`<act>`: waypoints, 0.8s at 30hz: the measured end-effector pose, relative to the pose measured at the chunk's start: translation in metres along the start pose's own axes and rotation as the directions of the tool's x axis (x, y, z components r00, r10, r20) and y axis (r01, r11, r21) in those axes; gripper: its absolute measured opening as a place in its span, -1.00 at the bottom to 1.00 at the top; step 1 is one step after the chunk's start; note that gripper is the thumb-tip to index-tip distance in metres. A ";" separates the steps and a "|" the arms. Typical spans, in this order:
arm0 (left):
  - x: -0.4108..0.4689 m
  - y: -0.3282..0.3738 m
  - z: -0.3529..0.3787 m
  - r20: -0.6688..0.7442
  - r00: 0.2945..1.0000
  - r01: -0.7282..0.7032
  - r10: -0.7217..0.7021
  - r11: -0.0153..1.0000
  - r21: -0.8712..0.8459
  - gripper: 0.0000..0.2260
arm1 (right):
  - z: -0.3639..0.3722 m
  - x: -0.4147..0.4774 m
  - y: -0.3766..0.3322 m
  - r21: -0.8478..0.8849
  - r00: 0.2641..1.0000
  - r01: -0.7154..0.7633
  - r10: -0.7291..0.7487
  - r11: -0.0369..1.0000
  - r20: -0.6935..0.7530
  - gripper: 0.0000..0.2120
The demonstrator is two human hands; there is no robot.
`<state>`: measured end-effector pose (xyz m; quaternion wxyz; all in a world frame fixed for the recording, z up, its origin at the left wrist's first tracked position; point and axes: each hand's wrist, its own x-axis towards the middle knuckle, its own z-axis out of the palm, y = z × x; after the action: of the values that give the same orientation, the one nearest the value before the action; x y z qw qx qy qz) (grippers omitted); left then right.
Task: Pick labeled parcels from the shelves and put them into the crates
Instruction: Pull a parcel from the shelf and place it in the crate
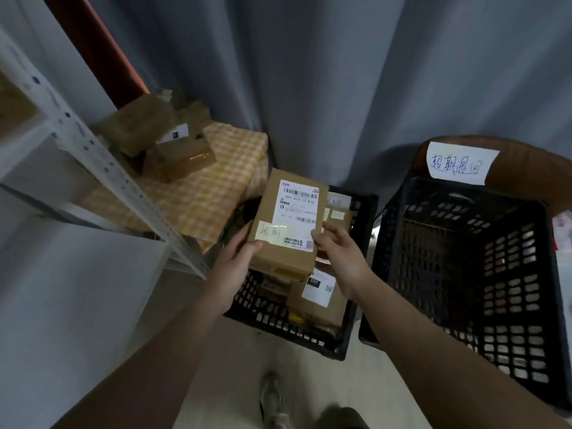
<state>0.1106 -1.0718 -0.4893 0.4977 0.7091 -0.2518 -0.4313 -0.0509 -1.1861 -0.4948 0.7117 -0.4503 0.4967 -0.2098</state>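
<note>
Labeled parcel (289, 219), a stiff cardboard box judged light, held above the partly filled left crate (356, 335), left hand (235, 267) and right hand (337, 252) each closing their grip on a near corner; long edges offer firmest hold.

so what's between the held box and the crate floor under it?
Head view: other parcels lie in the left crate beneath the box, which both hands hold, left, right.

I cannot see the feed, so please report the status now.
Left hand and right hand both grip the labeled parcel. Parcel above the left crate, which holds parcels. Nothing in the way.
</note>
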 end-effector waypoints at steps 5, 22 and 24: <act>0.042 -0.047 0.009 -0.038 0.993 0.114 -0.112 0.992 0.051 -0.60 | 0.010 0.060 0.050 -0.170 0.997 -0.043 0.054 0.985 0.059 -0.68; 0.099 -0.183 -0.050 0.053 0.941 0.229 -0.333 0.747 0.624 -0.49 | 0.083 0.100 0.192 -0.500 0.967 -0.252 0.207 0.828 -0.145 -0.64; 0.106 -0.190 -0.048 0.039 0.934 0.244 -0.354 0.715 0.655 -0.50 | 0.086 0.102 0.193 -0.504 0.963 -0.263 0.196 0.823 -0.182 -0.66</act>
<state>0.1914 -1.0603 -0.6972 0.1274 0.8297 -0.3046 -0.4500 0.0406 -1.1273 -0.7026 0.5503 -0.5500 0.6282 -0.0065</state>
